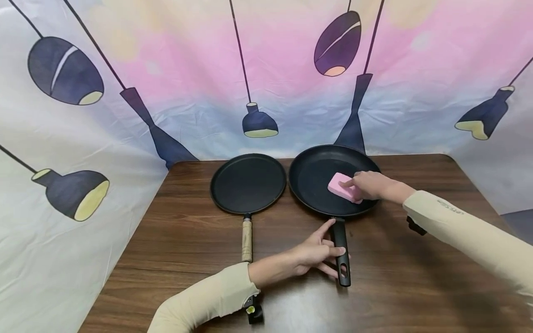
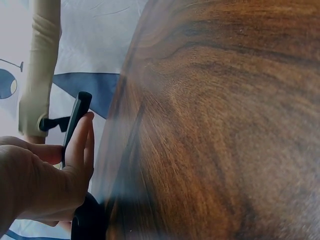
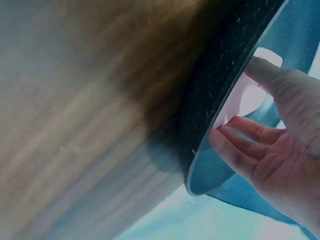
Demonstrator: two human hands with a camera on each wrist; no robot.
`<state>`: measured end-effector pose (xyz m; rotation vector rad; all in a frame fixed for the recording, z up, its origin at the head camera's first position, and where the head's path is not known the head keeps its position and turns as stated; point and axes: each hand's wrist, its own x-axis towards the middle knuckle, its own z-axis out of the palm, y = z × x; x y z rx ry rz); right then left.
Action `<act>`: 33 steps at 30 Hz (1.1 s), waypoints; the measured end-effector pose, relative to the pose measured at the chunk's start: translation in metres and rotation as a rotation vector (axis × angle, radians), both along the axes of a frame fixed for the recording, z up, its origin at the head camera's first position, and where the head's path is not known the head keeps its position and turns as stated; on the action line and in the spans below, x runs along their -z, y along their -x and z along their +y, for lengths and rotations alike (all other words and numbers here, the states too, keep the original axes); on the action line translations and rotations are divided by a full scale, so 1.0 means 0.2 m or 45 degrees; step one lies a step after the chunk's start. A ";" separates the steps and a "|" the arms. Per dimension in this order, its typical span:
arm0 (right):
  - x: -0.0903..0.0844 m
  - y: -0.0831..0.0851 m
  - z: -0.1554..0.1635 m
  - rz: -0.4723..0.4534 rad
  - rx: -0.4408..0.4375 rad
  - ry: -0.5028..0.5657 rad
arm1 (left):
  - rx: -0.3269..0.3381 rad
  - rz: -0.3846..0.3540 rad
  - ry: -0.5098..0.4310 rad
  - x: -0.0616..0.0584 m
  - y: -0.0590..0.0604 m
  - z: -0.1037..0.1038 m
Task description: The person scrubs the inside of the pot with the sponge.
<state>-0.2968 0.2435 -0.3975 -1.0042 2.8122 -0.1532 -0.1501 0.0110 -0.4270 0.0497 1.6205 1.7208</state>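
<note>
A deep black frying pan (image 1: 310, 178) is at the right of the table's back edge, its black handle (image 1: 340, 240) pointing toward me. My left hand (image 1: 314, 253) grips that handle, thumb on top and fingers beneath; the left wrist view shows the handle (image 2: 79, 112) between thumb and fingers. Inside the pan, my right hand (image 1: 368, 182) holds a pink sponge (image 1: 339, 187) against the inner surface, toward the right side. In the right wrist view, thumb and fingers pinch the sponge (image 3: 245, 97) just inside the pan's rim (image 3: 200, 150).
Left of the frying pan lies a flat black griddle pan (image 1: 248, 182) with a wooden handle (image 1: 247, 240), close beside my left forearm. Both stand on a brown wooden table (image 1: 179, 231). Behind hangs a cloth backdrop (image 1: 187, 69) printed with lamps.
</note>
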 end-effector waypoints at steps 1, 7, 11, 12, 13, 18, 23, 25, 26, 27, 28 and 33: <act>0.00 -0.01 0.01 -0.014 -0.011 0.035 | 0.002 0.001 0.002 0.00 0.00 0.00; 0.00 -0.05 0.10 -0.009 0.028 0.246 | 0.021 -0.017 -0.005 0.01 -0.01 0.00; -0.05 -0.08 0.19 0.095 0.159 0.288 | 0.023 -0.008 -0.004 0.01 -0.02 0.00; -0.07 -0.08 0.21 0.115 0.190 0.288 | 0.025 -0.003 -0.001 0.01 -0.02 0.00; -0.08 -0.08 0.23 0.133 0.222 0.286 | 0.028 0.004 0.001 0.00 -0.02 -0.01; -0.13 -0.09 0.32 0.179 0.377 0.279 | 0.025 0.009 -0.009 -0.01 -0.01 -0.01; -0.13 -0.07 0.41 0.222 0.523 0.269 | 0.010 0.009 -0.016 -0.01 -0.01 -0.01; -0.12 -0.07 0.45 0.210 0.592 0.259 | -0.001 0.008 -0.020 0.00 -0.01 -0.01; -0.11 -0.07 0.47 0.202 0.621 0.253 | -0.005 0.008 -0.021 0.00 -0.01 -0.01; -0.11 -0.07 0.48 0.194 0.648 0.247 | -0.006 0.011 -0.022 0.00 -0.02 -0.01; -0.10 -0.07 0.50 0.184 0.669 0.244 | -0.007 0.011 -0.020 0.00 -0.02 -0.01; -0.05 -0.08 0.57 0.194 0.712 0.233 | 0.006 0.018 0.001 -0.01 -0.03 0.01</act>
